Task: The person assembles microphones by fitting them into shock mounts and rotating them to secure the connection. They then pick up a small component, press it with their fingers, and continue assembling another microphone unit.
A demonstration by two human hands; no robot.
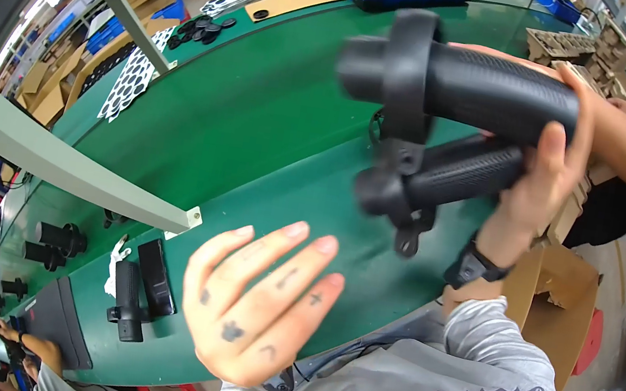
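The right hand [547, 177] was up in the upper right of the frame, fingers wrapped around a black binocular [455, 128], its two ribbed barrels stacked one over the other and pointing left, blurred at the ends. A black watch [474, 264] sat on that wrist. The left hand [255, 311] hovered low in the centre, open, fingers spread and empty, above the green table [243, 119]. At lower left lay two more black tubes [141, 289], side by side on the table. Further left stood small black eyepieces [55, 245]. A cardboard box [558, 304] sat at right, below the watch.
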